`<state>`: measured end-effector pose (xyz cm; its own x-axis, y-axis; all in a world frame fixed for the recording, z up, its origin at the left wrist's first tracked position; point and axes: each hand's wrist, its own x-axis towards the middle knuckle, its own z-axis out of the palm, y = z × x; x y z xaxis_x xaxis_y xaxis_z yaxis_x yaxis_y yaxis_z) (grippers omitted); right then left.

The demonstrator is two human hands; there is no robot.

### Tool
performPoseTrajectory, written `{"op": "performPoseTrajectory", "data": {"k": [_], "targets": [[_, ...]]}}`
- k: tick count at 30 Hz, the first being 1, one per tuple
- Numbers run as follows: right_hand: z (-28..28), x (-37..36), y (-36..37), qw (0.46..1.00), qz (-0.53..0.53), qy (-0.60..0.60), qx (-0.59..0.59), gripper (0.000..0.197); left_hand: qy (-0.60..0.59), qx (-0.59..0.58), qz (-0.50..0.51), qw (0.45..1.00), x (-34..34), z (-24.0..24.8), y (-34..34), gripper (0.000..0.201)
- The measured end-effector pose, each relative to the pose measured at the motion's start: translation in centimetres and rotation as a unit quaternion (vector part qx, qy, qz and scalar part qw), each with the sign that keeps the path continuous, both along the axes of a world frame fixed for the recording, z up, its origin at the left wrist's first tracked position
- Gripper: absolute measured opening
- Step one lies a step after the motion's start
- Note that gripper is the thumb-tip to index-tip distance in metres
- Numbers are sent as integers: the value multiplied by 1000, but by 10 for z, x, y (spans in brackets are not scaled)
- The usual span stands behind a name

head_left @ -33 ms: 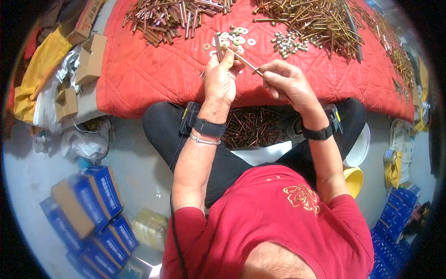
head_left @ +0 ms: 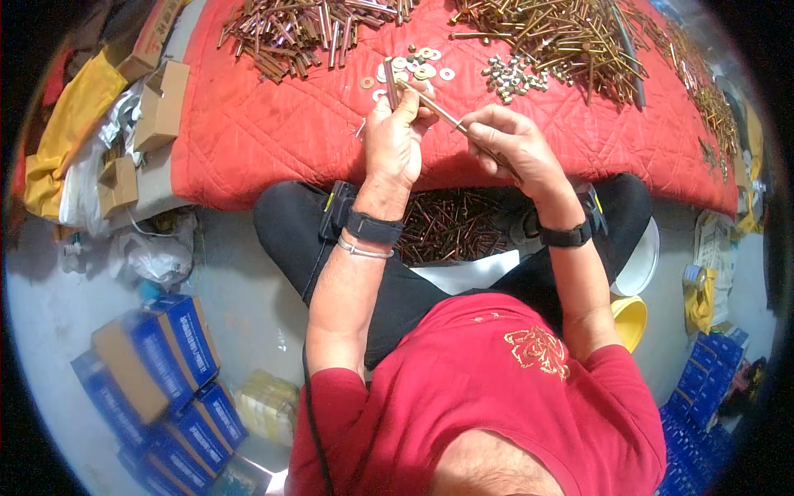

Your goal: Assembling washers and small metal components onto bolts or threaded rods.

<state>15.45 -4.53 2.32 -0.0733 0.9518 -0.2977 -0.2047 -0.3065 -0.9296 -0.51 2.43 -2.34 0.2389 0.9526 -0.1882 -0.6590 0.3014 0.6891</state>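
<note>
Over the near part of the red quilted cover, my left hand [head_left: 393,147] is closed around a short metal tube [head_left: 390,78] that stands up past the thumb. My right hand [head_left: 514,147] pinches a long, thin metal bolt [head_left: 440,111], which slants up and left until its end meets my left fingers. Something small and brass-coloured shows at that end; its kind is too small to tell. Just beyond my left hand lie loose flat washers [head_left: 423,72]. Small silvery nuts [head_left: 514,77] are heaped to their right.
A pile of metal tubes [head_left: 285,33] lies far left on the red cover [head_left: 265,140], with long bolts [head_left: 546,33] far right. More bolts [head_left: 451,227] lie between my legs. Blue boxes [head_left: 165,355] stack at left; a yellow bucket [head_left: 630,322] stands at right.
My right hand and the bolt have shifted very slightly. The left hand keeps its hold on the tube, almost unmoved.
</note>
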Motion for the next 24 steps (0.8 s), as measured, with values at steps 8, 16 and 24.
{"op": "performPoseTrajectory", "data": {"k": [8, 16, 24], "targets": [[-5, -34, 33, 812, -307, -321, 378, 21, -25, -68, -29, 997, 12, -8, -12, 15], [-22, -41, 56, 916, -208, -110, 325, 11, -67, -137, -27, 988, 5, -21, -2, 23], [-51, 60, 32, 778, -133, -576, 210, 15, -102, -143, -70, 982, 1, -15, 3, 28]]}}
